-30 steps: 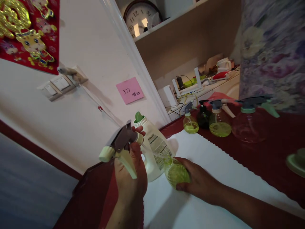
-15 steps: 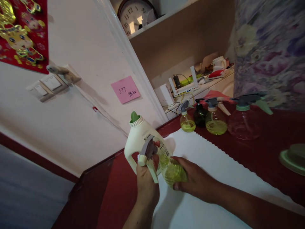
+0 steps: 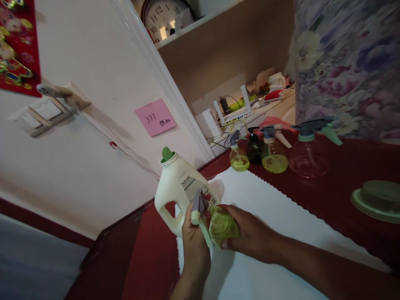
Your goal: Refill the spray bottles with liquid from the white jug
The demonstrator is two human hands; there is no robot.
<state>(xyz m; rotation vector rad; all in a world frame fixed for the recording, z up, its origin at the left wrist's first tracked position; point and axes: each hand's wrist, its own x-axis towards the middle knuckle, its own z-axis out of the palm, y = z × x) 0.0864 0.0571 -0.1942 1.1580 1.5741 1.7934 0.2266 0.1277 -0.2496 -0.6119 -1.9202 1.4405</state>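
Note:
My left hand is closed around the grey and cream trigger sprayer head. My right hand wraps round the body of the small spray bottle, a see-through yellow-green one with liquid inside. The bottle is tilted, its neck towards the left hand. Whether the head sits fully on the neck I cannot tell, as fingers cover the joint. Just behind the hands stands a large cream detergent jug without a cap, a green piece showing in its mouth.
White paper covers part of the red table. Along the back stand two yellow-liquid spray bottles, a dark pump bottle and a pink spray bottle. A green lid-like dish lies at right. A wall rises at left.
The view has shifted, so the surroundings sit further left. Both hands, with the bottle and sprayer head, have moved a little right and down from the jug, whose handle shows more.

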